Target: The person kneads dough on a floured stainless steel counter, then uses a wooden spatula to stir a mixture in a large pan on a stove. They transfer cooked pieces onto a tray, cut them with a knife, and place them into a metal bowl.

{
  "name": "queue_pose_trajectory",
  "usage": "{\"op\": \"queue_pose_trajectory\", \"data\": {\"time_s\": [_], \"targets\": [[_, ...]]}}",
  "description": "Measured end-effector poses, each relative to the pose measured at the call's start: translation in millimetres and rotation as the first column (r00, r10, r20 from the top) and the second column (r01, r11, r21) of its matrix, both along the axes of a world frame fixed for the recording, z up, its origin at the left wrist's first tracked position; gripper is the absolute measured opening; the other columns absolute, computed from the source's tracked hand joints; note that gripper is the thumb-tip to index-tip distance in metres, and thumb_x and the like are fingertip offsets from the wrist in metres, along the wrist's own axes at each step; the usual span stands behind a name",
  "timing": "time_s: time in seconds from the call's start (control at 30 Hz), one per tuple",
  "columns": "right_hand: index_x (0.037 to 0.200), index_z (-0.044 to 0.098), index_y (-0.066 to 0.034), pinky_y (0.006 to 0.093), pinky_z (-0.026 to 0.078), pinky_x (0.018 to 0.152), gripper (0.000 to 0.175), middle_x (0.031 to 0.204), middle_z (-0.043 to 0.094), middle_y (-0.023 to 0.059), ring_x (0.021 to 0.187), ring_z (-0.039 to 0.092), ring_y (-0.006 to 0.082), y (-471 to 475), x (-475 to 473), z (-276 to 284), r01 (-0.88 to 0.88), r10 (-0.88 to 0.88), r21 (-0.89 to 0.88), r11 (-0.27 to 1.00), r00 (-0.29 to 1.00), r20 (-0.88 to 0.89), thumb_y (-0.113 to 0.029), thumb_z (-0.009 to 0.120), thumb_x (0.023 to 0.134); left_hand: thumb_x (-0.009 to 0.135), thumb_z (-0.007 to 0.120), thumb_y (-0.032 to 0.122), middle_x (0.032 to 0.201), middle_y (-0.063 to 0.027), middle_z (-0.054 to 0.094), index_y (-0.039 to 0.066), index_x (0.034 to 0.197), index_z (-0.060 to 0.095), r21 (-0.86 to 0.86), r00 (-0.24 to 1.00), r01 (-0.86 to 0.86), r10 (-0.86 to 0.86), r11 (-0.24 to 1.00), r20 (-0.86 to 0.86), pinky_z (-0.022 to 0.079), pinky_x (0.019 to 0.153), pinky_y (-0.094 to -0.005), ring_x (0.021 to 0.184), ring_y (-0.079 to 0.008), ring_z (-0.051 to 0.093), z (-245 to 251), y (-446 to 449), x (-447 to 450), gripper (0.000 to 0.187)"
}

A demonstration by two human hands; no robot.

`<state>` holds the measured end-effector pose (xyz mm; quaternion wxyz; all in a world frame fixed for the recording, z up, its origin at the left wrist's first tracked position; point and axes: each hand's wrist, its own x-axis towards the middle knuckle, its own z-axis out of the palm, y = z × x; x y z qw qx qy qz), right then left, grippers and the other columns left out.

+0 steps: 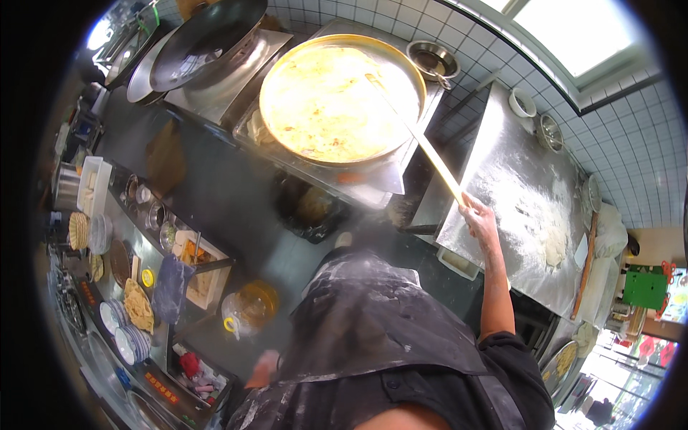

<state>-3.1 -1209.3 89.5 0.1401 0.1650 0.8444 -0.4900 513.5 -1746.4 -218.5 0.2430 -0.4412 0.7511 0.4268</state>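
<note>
My right hand, dusted with flour, grips the near end of a long wooden stick. The stick reaches over the rim of a wide round pan, and its flat tip lies over the flatbread inside. This pale bread has browned patches and fills most of the pan; glare washes out part of its surface. Low at my left side, my left hand is blurred beside the floury dark apron, and its fingers cannot be made out.
A floured steel worktable stands to the right, bearing a dough piece and a rolling pin. Left of the pan is a large black wok. On the floor are a lined bin and an oil jug. Stacked bowls line the left counter.
</note>
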Motion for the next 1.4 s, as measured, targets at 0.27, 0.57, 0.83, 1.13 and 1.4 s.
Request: {"op": "queue_pose_trajectory", "data": {"time_s": [0.27,0.57,0.83,1.13,1.4], "targets": [[0.129,0.063,-0.0172,0.0260,0.046,0.056,0.048,0.092,0.073,0.0046,0.049,0.052,0.0082,-83.3,-147.5,-25.6,-0.256,0.291,0.222,0.941,0.946,-0.143,-0.031,0.066,0.083,0.094,0.056,0.013,0.116,-0.0125,0.065,-0.002,0.116,0.060,0.037,0.878,-0.049,0.060,0.998,-0.475,0.048,0.094,-0.0305,0.104,-0.0203,0.063,40.6,-20.7,-263.0,0.027],[0.130,0.063,-0.0242,0.0268,0.052,0.058,0.047,0.093,0.073,0.0013,0.052,0.058,0.0106,-126.0,-261.7,-48.0,-0.296,0.273,0.406,0.864,0.955,0.116,-0.038,0.066,0.085,0.089,0.060,0.005,0.118,-0.0147,0.063,-0.001,0.118,0.061,0.060,0.894,0.111,-0.073,0.992,-0.441,0.050,0.091,-0.0329,0.105,-0.0241,0.064,97.1,30.4,-318.6,0.029],[0.130,0.061,-0.0326,0.0313,0.054,0.074,0.047,0.100,0.074,0.0033,0.064,0.068,0.0162,-100.8,-269.0,-66.7,-0.315,0.247,0.562,0.764,0.949,0.197,-0.042,0.064,0.084,0.091,0.059,0.006,0.118,-0.0153,0.063,-0.001,0.119,0.061,0.170,0.933,0.155,-0.087,0.973,-0.350,0.050,0.092,-0.0319,0.106,-0.0239,0.064,82.6,21.3,-349.4,0.029],[0.134,0.058,-0.0282,0.0334,0.053,0.067,0.051,0.088,0.072,0.0101,0.058,0.062,0.0167,-33.9,-236.9,-71.4,-0.233,0.316,0.675,0.700,0.949,0.000,-0.037,0.066,0.085,0.091,0.061,0.009,0.120,-0.0139,0.062,0.000,0.119,0.060,0.048,0.904,0.283,-0.250,0.958,-0.347,0.048,0.094,-0.0318,0.106,-0.0235,0.064,109.2,31.4,-389.1,0.030],[0.123,0.066,-0.0295,0.0374,0.051,0.088,0.040,0.110,0.070,0.0134,0.098,0.068,0.0327,-11.7,-196.9,20.3,-0.242,0.337,0.735,0.633,0.941,0.020,-0.043,0.064,0.086,0.091,0.061,0.007,0.116,-0.0133,0.063,-0.001,0.120,0.059,0.052,0.870,0.273,-0.223,0.961,-0.440,0.049,0.094,-0.0316,0.107,-0.0223,0.063,101.9,42.2,-386.2,0.031]]}}
